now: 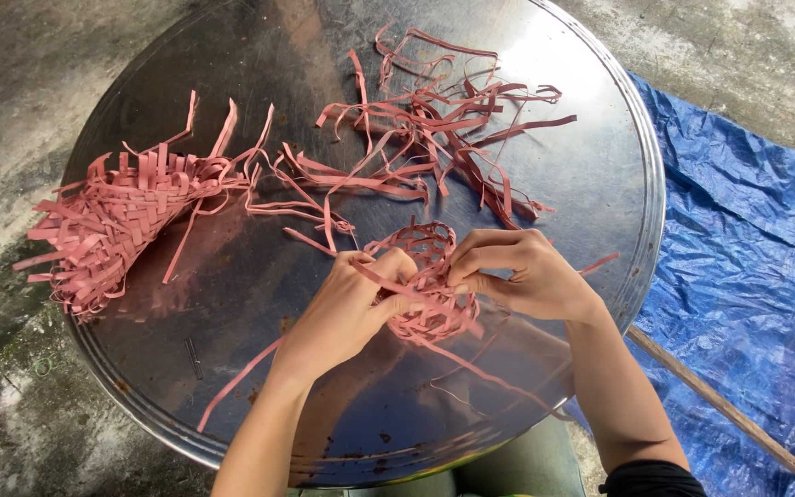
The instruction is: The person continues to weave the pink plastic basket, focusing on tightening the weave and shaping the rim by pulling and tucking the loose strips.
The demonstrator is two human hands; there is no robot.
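One round metal tray (600, 166), two woven pink pieces (112, 221) (425, 276), two hands (347, 308) (526, 271), and perhaps a dozen loose strips (434, 129).

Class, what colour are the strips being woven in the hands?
Reddish pink strips, held by both hands; clearest in the head view.

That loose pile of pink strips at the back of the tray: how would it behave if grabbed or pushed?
The loose strips look thin and curled, so probably floppy and light. They cross over each other, so lifting one likely drags others. On the shiny metal tray they would probably slide easily.
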